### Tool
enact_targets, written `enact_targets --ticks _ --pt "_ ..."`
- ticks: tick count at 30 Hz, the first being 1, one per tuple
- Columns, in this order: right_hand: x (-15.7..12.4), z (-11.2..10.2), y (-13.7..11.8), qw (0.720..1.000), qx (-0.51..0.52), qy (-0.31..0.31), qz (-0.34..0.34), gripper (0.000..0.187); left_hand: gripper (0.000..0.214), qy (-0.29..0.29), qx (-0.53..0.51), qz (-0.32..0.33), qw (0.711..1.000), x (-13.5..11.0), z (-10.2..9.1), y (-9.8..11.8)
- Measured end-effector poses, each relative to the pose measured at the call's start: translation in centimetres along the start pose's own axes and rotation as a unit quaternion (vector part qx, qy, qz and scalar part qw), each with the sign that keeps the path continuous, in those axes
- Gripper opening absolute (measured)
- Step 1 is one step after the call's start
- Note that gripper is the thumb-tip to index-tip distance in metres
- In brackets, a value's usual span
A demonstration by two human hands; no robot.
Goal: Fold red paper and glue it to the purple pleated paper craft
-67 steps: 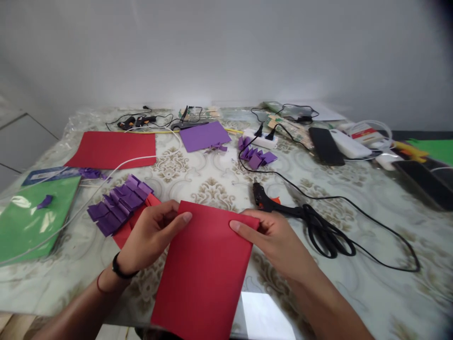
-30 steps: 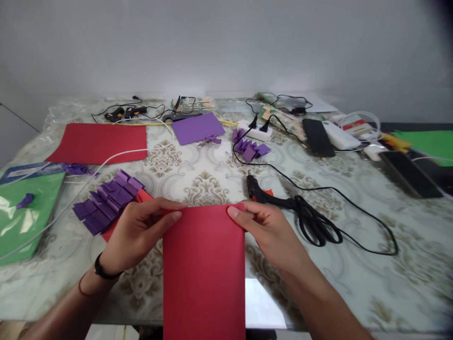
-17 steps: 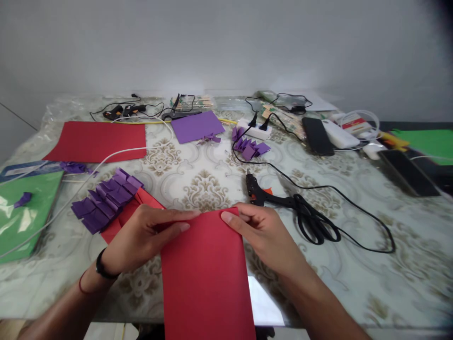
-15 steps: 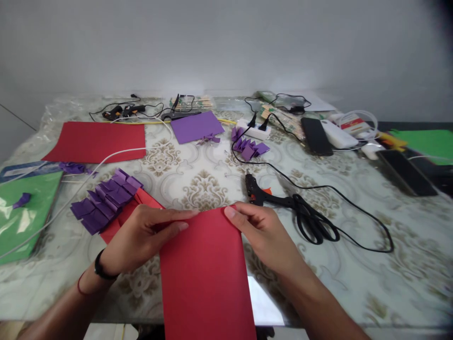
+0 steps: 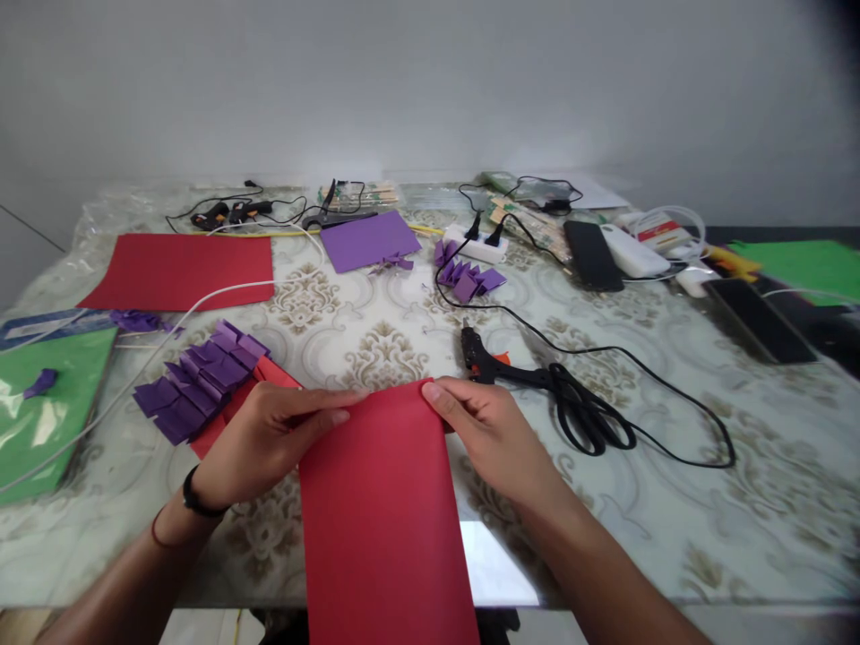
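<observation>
A red paper sheet (image 5: pixel 382 520) lies lengthwise in front of me, its near end hanging past the table's front edge. My left hand (image 5: pixel 269 439) pinches its far left corner, thumb and fingers closed on the paper. My right hand (image 5: pixel 487 430) grips the far right corner the same way. Beside my left hand lies a row of folded purple paper pieces (image 5: pixel 198 381) on another red sheet (image 5: pixel 232 412).
A black glue gun (image 5: pixel 484 363) with a looped black cord (image 5: pixel 597 421) lies right of my right hand. Farther back are a red sheet (image 5: pixel 181 269), a purple sheet (image 5: pixel 369 240), purple folds (image 5: pixel 467 279), a power strip (image 5: pixel 478 249) and phones (image 5: pixel 591 255). Green paper (image 5: pixel 40 412) lies at left.
The red sheet turned from slanted to straight and shifted slightly toward me. Both hands kept hold of its far corners and drew a little closer together.
</observation>
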State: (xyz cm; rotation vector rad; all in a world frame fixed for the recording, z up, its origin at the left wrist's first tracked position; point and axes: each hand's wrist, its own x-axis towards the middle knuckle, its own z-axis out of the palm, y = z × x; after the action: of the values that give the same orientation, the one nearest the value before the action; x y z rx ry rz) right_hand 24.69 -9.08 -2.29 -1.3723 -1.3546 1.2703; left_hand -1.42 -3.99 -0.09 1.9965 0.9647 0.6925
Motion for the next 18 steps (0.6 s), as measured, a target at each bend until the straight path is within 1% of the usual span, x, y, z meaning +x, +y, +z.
enact_targets --ticks 4,8,12,13,16,18 --pt "0.1 0.0 0.3 0.999 0.002 -0.038 0.023 0.05 0.026 0.013 0.001 -0.016 1.0 0.0 0.0 -0.5" --pt "0.3 0.1 0.5 0.999 -0.016 -0.025 0.019 0.054 0.026 0.019 0.003 -0.013 1.0 0.0 -0.2 -0.8" --pt "0.3 0.1 0.5 0.997 -0.009 -0.064 0.031 0.054 0.026 0.019 0.02 -0.017 0.999 0.2 -0.7 -1.1" --pt "0.3 0.1 0.6 0.997 -0.013 -0.068 0.032 0.055 0.026 0.018 0.026 -0.017 0.999 0.2 -0.8 -1.2" --pt "0.4 0.1 0.8 0.998 -0.02 -0.05 0.024 0.056 0.026 0.017 0.037 -0.016 0.999 0.3 -1.0 -1.3" --pt "0.3 0.2 0.9 0.997 -0.013 -0.063 0.03 0.055 0.026 0.024 0.035 -0.022 0.999 0.3 -1.2 -1.3"
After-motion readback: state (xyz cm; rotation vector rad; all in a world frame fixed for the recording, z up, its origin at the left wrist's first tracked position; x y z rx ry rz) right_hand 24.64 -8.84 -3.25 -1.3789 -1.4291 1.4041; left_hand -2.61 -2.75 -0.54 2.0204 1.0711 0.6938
